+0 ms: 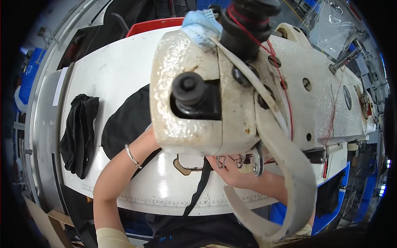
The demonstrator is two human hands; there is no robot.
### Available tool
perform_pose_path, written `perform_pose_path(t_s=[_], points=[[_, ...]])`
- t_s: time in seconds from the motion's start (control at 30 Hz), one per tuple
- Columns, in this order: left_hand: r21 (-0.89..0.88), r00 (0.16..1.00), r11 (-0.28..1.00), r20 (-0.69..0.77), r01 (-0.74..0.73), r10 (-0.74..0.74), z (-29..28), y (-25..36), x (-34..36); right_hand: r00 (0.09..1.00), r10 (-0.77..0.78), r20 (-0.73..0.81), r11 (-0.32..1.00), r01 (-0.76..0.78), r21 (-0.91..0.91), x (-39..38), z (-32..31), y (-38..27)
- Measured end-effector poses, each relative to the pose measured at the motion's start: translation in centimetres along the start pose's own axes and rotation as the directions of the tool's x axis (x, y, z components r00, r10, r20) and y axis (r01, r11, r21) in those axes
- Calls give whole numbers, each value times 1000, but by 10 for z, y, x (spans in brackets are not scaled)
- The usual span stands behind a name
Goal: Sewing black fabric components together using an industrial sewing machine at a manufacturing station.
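Observation:
A cream-coloured sewing machine head (186, 136) fills the middle and hides much of the work under it. My left hand (154, 139) reaches behind it over a black fabric piece (124, 124); its fingers are hidden, and a silver bangle circles the wrist. From the right, my right hand (231, 172) comes in below the machine head. Its fingers are closed at the upper end of a narrow black strip (200, 191), which looks like zipper tape and hangs over the table's near edge; the fingertips are partly covered.
A folded black fabric bundle (80, 134) lies at the left of the white table (120, 53). Printed ruler marks follow the near edge. Red thread (285, 91) and a curved pale band (302, 186) hang from the machine. A red bin (151, 25) stands behind; a blue bin (326, 223) is at right.

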State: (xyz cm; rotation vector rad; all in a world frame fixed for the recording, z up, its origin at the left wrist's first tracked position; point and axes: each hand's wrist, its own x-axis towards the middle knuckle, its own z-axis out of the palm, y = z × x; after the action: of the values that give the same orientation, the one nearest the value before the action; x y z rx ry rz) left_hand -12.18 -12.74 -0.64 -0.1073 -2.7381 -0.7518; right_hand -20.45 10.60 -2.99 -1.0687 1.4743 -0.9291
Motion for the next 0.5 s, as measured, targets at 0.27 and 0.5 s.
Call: perform_pose_path(t_s=[0.27, 0.5], points=[[-19, 993, 1000, 120, -20, 22, 1, 2, 2, 825, -566, -1, 377, 258, -890, -2, 5, -3], [41, 985, 998, 160, 57, -63, -35, 26, -21, 737, -605, 301, -122, 287, -950, -16, 12, -26]])
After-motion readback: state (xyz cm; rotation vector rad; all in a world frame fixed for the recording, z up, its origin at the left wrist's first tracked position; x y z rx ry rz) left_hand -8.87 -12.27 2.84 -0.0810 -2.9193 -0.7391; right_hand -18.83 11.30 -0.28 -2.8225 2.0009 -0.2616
